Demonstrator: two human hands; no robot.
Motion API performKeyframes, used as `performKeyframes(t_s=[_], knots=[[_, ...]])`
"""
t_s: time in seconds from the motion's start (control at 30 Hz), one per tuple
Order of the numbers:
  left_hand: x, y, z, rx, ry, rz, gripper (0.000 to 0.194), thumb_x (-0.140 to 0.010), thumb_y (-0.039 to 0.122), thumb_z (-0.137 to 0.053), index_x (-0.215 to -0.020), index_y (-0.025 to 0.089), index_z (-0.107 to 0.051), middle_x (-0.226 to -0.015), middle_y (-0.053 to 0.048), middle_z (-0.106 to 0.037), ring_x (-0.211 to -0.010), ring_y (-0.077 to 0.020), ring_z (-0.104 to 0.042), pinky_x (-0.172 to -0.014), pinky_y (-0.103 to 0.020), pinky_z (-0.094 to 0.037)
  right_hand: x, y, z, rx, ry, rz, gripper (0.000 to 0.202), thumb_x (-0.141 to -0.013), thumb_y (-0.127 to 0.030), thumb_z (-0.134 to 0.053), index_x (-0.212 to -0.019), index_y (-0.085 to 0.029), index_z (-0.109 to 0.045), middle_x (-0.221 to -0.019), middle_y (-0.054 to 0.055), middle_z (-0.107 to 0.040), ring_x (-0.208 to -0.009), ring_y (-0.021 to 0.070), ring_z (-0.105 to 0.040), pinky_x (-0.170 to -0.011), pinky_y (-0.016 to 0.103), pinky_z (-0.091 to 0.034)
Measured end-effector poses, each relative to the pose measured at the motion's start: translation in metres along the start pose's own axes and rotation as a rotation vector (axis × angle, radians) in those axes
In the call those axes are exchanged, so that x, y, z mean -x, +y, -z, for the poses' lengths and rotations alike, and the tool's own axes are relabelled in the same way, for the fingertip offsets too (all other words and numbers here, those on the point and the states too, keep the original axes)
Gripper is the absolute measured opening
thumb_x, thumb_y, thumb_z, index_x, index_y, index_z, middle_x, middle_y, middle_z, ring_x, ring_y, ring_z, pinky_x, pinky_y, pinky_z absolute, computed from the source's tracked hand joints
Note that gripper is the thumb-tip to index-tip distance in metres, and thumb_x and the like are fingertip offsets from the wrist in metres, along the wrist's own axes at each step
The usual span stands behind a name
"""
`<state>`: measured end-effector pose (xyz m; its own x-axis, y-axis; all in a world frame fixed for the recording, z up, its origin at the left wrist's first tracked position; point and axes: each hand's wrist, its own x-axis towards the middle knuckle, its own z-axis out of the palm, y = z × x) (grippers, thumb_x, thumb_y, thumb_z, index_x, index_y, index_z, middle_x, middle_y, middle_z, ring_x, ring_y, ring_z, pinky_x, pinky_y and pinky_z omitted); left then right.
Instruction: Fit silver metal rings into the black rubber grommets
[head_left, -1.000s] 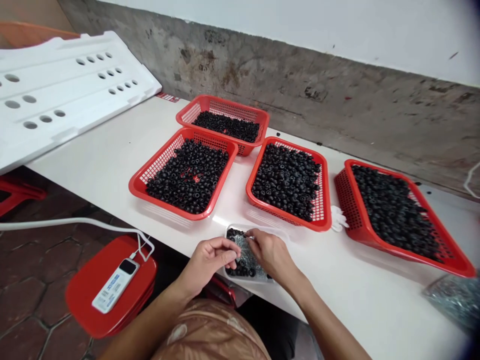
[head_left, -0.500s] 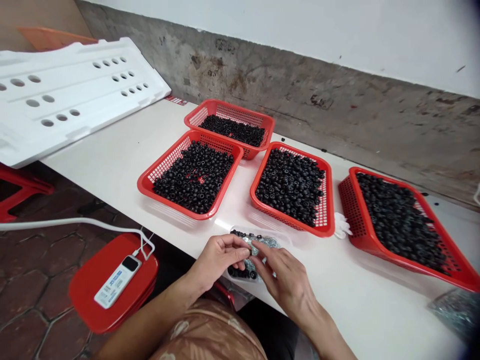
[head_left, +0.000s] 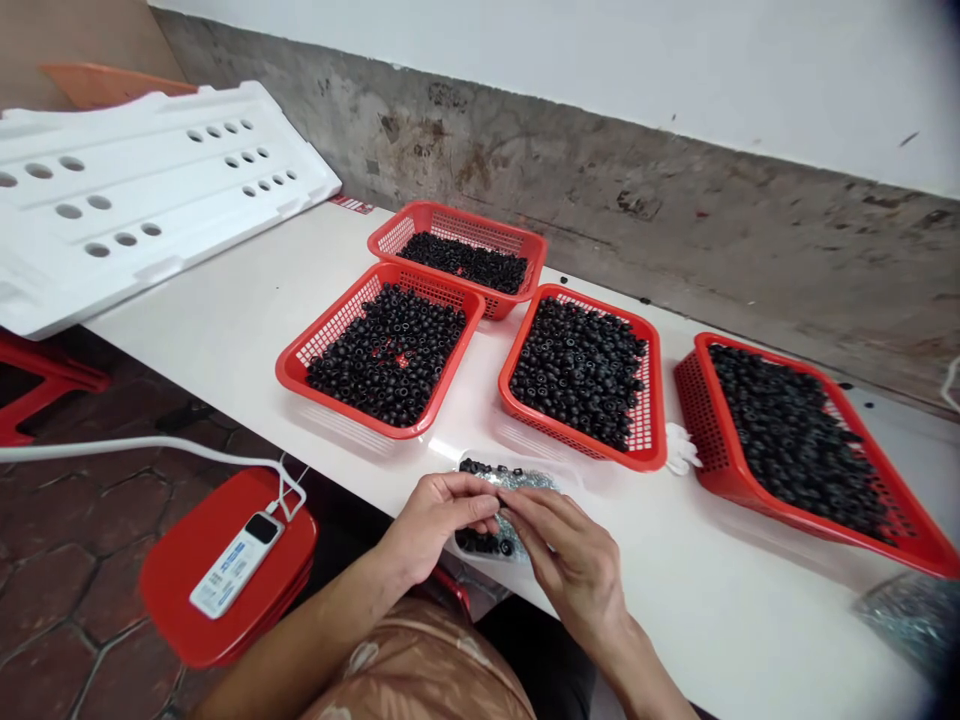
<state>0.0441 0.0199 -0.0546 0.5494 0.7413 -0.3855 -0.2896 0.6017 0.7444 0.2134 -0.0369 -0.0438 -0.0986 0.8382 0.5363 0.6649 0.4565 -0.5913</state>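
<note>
My left hand (head_left: 442, 515) and my right hand (head_left: 562, 535) meet at the fingertips above a clear plastic tray (head_left: 450, 546) at the table's front edge. Between the pinched fingers is a small black part (head_left: 501, 503), mostly covered by them; both hands seem to grip it. Inside the tray lie small black ring-like parts (head_left: 480, 543) on the left and small shiny metal pieces (head_left: 536, 478) towards the back and right. My fingers hide the tray's middle.
Red baskets full of black ring-shaped parts, such as the near-left basket (head_left: 289, 372) and far-right basket (head_left: 705, 420), stand on the white table (head_left: 750, 620). A white foam panel (head_left: 172, 200) leans at left. A power bank (head_left: 236, 565) with cable lies on a red stool (head_left: 169, 590).
My right fingers have closed in on the left fingertips, and the gap between the hands has narrowed. The baskets and the tray stay in place.
</note>
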Motion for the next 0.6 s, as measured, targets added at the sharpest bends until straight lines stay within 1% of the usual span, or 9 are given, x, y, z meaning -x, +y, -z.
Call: performKeyframes(t_s=[0.13,0.2,0.27,0.37,0.47,0.6], knots=[[0.001,0.000,0.002,-0.015,-0.031,-0.010,0.032,-0.073,0.034,-0.082,-0.098,0.014,-0.078,-0.078,-0.005,-0.074,-0.074,-0.0127,-0.065,-0.074,-0.023,-0.047,0.000,0.002,0.004,-0.037,-0.012,-0.086,0.026,-0.092,-0.010,-0.059,-0.112,-0.023,-0.067,-0.101,0.006,-0.072,-0.092,0.0192,-0.069,-0.079,0.031,-0.058],[0.002,0.000,0.002,-0.036,-0.036,-0.027,0.033,-0.075,0.034,-0.081,-0.100,0.013,-0.077,-0.078,-0.005,-0.074,-0.074,-0.0126,-0.065,-0.074,-0.023,-0.048,-0.002,0.000,0.006,-0.043,-0.038,-0.103,0.024,-0.093,-0.011,-0.057,-0.112,-0.023,-0.065,-0.102,0.006,-0.071,-0.093,0.0189,-0.069,-0.079,0.031,-0.058],[0.003,0.000,0.001,-0.040,-0.029,-0.042,0.033,-0.074,0.032,-0.082,-0.100,0.013,-0.077,-0.072,-0.003,-0.071,-0.066,-0.0110,-0.062,-0.067,-0.023,-0.047,-0.005,-0.003,0.008,-0.037,-0.066,-0.094,0.023,-0.094,-0.012,-0.055,-0.112,-0.022,-0.063,-0.102,0.007,-0.070,-0.093,0.0187,-0.068,-0.079,0.031,-0.057],[0.003,-0.001,0.001,-0.014,-0.001,-0.058,0.029,-0.070,0.030,-0.084,-0.092,0.014,-0.074,-0.066,-0.001,-0.069,-0.058,-0.0097,-0.060,-0.061,-0.022,-0.046,-0.008,-0.008,0.007,-0.029,-0.097,-0.075,0.021,-0.095,-0.012,-0.053,-0.112,-0.022,-0.061,-0.100,0.007,-0.069,-0.092,0.0186,-0.068,-0.078,0.031,-0.056],[0.003,-0.002,0.002,-0.015,0.000,-0.053,0.026,-0.071,0.028,-0.083,-0.089,0.013,-0.073,-0.065,-0.003,-0.071,-0.061,-0.0111,-0.063,-0.063,-0.022,-0.047,-0.009,-0.010,0.006,-0.010,-0.096,-0.045,0.023,-0.096,-0.012,-0.051,-0.114,-0.022,-0.061,-0.100,0.007,-0.070,-0.093,0.0190,-0.068,-0.078,0.031,-0.056],[0.004,-0.002,0.004,-0.034,-0.020,-0.050,0.029,-0.073,0.027,-0.082,-0.097,0.013,-0.073,-0.070,-0.004,-0.073,-0.066,-0.0123,-0.065,-0.065,-0.022,-0.047,-0.008,-0.009,0.005,0.035,-0.082,-0.005,0.025,-0.095,-0.009,-0.051,-0.115,-0.020,-0.060,-0.101,0.007,-0.069,-0.096,0.0186,-0.067,-0.080,0.031,-0.055]])
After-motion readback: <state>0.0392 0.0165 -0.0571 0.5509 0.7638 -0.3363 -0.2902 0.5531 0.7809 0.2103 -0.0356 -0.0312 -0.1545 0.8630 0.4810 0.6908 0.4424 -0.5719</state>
